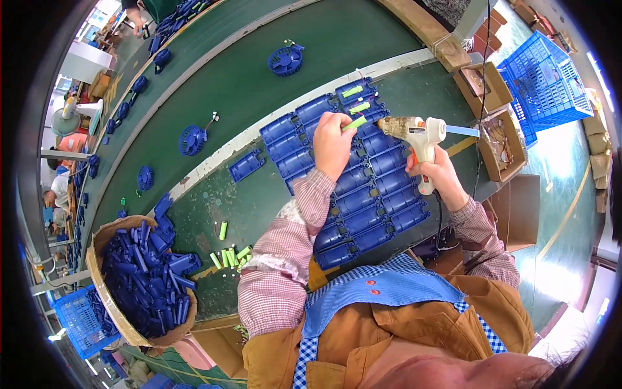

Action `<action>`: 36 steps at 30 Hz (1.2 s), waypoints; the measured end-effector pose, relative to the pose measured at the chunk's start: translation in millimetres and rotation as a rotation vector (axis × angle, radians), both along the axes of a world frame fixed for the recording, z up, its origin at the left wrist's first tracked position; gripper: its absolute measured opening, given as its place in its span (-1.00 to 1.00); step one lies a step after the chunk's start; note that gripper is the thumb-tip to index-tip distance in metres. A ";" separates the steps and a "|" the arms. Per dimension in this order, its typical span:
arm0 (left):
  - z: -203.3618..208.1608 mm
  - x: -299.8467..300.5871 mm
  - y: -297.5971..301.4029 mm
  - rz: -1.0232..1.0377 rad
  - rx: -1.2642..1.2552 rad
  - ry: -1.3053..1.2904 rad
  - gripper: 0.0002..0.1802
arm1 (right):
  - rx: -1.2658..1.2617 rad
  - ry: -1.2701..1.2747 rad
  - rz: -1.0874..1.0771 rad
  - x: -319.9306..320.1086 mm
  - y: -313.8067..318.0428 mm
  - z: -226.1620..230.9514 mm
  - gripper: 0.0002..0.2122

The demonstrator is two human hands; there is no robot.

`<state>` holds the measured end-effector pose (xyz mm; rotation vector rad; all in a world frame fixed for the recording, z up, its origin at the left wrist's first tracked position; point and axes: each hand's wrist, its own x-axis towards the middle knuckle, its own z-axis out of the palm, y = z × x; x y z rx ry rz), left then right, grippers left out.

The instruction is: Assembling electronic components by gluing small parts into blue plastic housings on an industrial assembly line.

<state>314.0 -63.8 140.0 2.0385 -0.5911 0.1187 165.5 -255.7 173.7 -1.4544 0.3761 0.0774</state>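
My left hand (332,144) holds a small green cylindrical battery (354,122) over a block of blue plastic trays (369,194) laid in rows on the green bench. My right hand (437,174) grips a white and orange hot glue gun (420,135), its nozzle pointing left toward the battery. Two more green batteries (355,98) sit in the far trays. Both forearms wear checked red sleeves.
Loose green batteries (230,255) lie at the near left. A cardboard tub (103,285) holds several blue parts. Blue fan housings (285,60) ride the green conveyor. Cardboard boxes (502,133) and a blue crate (543,81) stand to the right. Other people work at the far left.
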 end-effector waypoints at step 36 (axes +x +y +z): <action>-7.3 -4.8 -26.5 -0.038 0.053 -0.160 -0.84 | -0.040 -0.007 -0.059 -12.3 0.4 -6.2 -0.65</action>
